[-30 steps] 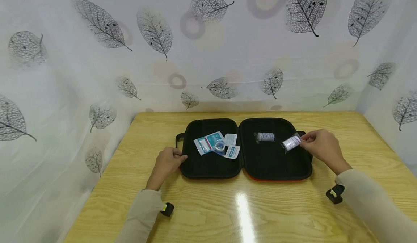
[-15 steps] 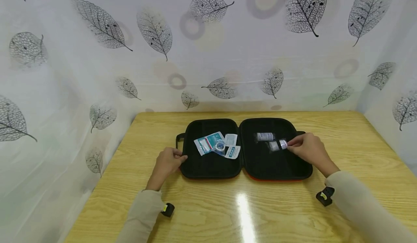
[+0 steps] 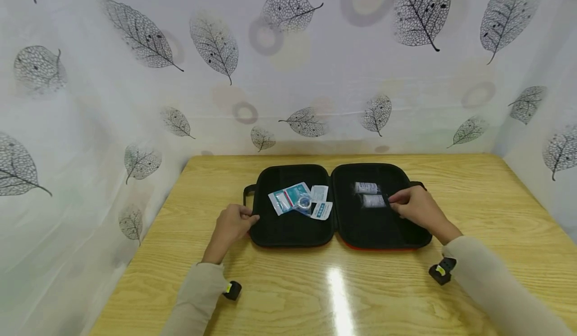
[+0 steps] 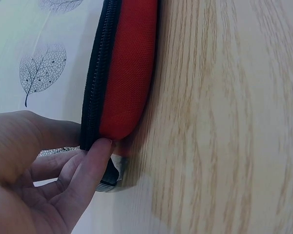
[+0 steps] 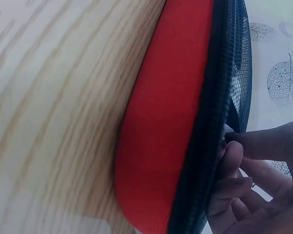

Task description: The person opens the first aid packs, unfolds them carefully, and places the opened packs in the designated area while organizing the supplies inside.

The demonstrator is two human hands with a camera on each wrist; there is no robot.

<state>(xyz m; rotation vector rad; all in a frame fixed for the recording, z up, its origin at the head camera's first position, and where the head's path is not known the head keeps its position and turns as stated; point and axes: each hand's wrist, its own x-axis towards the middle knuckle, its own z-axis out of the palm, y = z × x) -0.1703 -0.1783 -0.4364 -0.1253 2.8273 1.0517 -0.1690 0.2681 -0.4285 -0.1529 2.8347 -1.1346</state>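
Observation:
A zippered case (image 3: 293, 233), red outside and black inside, lies spread flat on the table. My left hand (image 3: 231, 226) pinches its left rim; in the left wrist view the fingers (image 4: 90, 170) meet at the zipper edge. Inside the right half, two plastic-wrapped bandage rolls lie one behind the other: the far roll (image 3: 366, 188) and the near roll (image 3: 373, 202). At the near roll's right end, my right hand (image 3: 416, 207) has thumb and finger together. In the right wrist view they close around a small whitish bit beside black mesh (image 5: 244, 73); the rim hides most of it.
In the case's left half are a teal-and-white packet (image 3: 288, 197), a ring-shaped roll in clear plastic (image 3: 304, 202) and two small white packets, the far packet (image 3: 319, 193) and the near packet (image 3: 322, 211). A black carry handle (image 3: 246, 191) sticks out at the left.
The right hand has moved left and carried the near bandage roll from the case's right edge to beside the far one, under a dark strip or mesh. My left hand stays put.

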